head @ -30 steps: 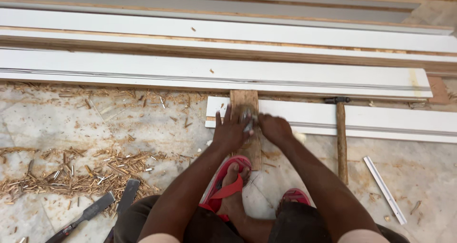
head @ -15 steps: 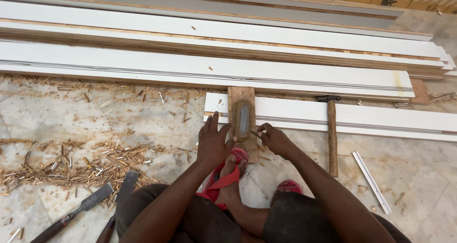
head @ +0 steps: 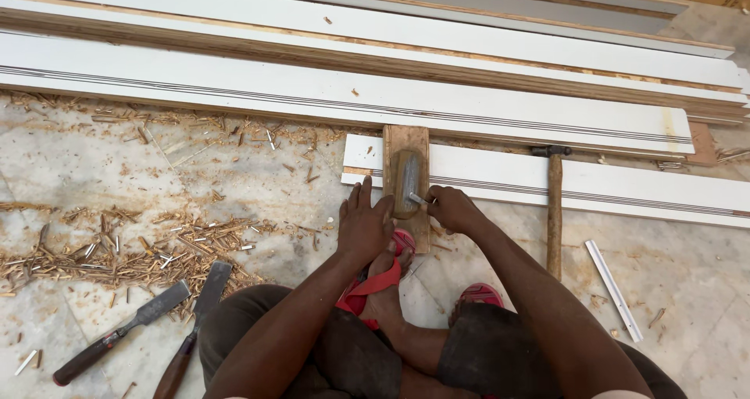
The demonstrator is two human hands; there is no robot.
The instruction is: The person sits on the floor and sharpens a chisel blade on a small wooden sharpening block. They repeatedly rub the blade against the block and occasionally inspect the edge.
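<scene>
Your left hand [head: 364, 225] lies flat, fingers spread, pressing on the near edge of the white moulded board [head: 547, 182] just beside the sharpening block [head: 407, 182] — a short wooden piece with a worn grey stone set in its top, laid across that board. Your right hand [head: 451, 210] is closed around a small metal blade [head: 419, 200] whose tip touches the stone; how much of the blade sits inside your grip is hidden, so you may be holding it quite short. The near end of the block rests against your foot in its red sandal [head: 373, 283].

The risk lies in the spacing. Your left fingertips sit right next to the stone, and a slip of the blade off its rounded edge would carry it toward them. The block is pinned only by your foot and palm — if either eases, it could skid on the painted board and scar it.

Room is tight on the right, where the hammer [head: 554, 211] lies close by your forearm, its handle pointing back at you. To the left, wood shavings [head: 133, 246] litter the floor and two chisels [head: 156, 321] rest near your knee. Ahead, long white boards [head: 312, 94] wall off the far side.
</scene>
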